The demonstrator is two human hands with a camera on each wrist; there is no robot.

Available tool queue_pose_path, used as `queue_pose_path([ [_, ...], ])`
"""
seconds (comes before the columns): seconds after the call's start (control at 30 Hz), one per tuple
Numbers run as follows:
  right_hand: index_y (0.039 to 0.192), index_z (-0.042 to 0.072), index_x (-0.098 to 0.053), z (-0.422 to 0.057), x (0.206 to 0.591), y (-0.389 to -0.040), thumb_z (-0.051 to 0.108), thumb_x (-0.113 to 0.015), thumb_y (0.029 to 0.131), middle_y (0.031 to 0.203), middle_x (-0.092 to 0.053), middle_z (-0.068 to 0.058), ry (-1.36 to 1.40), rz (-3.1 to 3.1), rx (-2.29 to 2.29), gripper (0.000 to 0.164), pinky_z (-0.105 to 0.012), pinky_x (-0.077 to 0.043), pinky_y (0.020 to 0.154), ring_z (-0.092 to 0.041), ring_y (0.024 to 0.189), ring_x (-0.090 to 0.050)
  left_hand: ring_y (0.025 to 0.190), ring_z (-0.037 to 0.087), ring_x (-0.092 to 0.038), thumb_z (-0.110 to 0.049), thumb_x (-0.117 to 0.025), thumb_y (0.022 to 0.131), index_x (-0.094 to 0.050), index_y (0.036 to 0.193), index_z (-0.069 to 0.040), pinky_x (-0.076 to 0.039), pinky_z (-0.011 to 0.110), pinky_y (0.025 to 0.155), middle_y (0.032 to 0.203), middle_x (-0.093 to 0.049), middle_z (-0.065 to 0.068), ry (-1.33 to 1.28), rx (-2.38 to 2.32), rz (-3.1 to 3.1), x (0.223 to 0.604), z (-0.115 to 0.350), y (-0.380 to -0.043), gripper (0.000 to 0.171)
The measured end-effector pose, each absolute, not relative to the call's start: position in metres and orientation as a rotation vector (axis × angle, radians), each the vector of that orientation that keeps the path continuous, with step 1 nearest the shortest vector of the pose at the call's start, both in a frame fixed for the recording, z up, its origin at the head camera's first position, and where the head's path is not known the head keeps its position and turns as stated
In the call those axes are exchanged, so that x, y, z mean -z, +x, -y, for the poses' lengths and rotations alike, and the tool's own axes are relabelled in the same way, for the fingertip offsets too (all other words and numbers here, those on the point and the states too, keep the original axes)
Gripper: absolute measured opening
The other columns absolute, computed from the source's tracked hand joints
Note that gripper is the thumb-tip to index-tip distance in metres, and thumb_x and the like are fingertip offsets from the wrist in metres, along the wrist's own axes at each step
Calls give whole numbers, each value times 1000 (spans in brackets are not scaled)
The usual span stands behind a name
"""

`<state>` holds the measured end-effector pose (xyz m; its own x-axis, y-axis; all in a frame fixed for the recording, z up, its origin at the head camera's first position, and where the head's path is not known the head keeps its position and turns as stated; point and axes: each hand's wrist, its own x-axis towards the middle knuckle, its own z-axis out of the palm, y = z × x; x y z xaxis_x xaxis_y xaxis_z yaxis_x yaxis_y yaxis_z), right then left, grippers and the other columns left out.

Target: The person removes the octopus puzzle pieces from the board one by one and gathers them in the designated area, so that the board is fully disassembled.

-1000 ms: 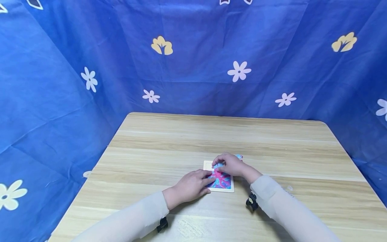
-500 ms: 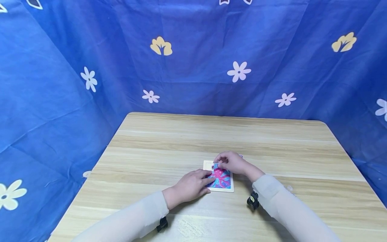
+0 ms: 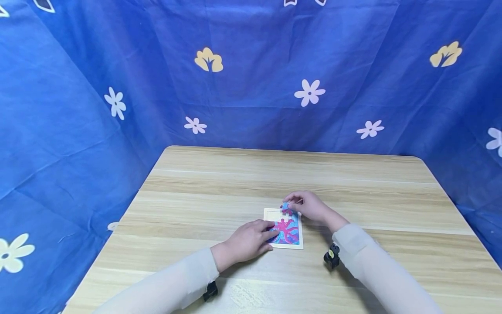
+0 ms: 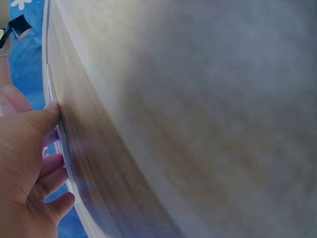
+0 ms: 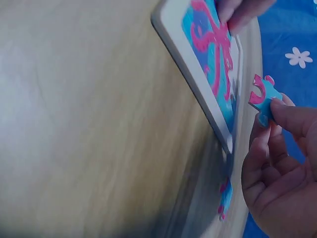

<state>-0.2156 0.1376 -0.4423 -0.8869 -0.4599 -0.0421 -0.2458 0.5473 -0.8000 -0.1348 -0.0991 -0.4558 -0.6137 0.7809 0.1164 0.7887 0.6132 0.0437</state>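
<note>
A small square puzzle in a cream frame (image 3: 288, 247) lies on the table, its picture a pink octopus (image 3: 283, 225) on blue. My left hand (image 3: 245, 242) rests on its left side, fingers stretched over the picture and the thumb at the near edge. Between thumb and fingers, my right hand (image 3: 310, 206) pinches a blue and pink puzzle piece (image 5: 268, 96), held up over the far part of the frame. Bare cream backing shows at the top left of the picture, above the octopus's head. The right wrist view shows the piece's notch and knobs.
Another blue and pink puzzle piece (image 5: 225, 199) lies on the table beside the frame; the right hand hides it in the head view. Around them spreads the wood-grain table (image 3: 204, 187). A blue flowered cloth (image 3: 251, 87) hangs behind and at the sides.
My right hand has lifted the puzzle piece off the picture and drawn it back and slightly right, uncovering the gap above the octopus. The left hand has stayed in place.
</note>
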Motion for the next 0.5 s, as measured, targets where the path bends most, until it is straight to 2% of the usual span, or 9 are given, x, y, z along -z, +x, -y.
queue_pose_path([
  [0.3, 108, 3, -68, -156, 442, -220, 7, -61, 93, 86, -65, -4, -523, -2507, 1321, 17, -36, -55, 62, -21, 75, -61, 117, 24, -54, -41, -60, 92, -58, 133, -14, -41, 35, 102, 131, -54, 11, -1338, 161, 2752, 456, 99, -135, 49],
  [0.5, 109, 3, -69, -170, 445, -224, 9, -61, 93, 87, -65, -4, -501, -2546, 1303, 18, -33, -54, 61, -20, 75, -60, 117, 24, -54, -41, -60, 92, -58, 133, -13, -42, 35, 101, 131, -54, 11, -1334, 153, 2756, 457, 99, -136, 49],
])
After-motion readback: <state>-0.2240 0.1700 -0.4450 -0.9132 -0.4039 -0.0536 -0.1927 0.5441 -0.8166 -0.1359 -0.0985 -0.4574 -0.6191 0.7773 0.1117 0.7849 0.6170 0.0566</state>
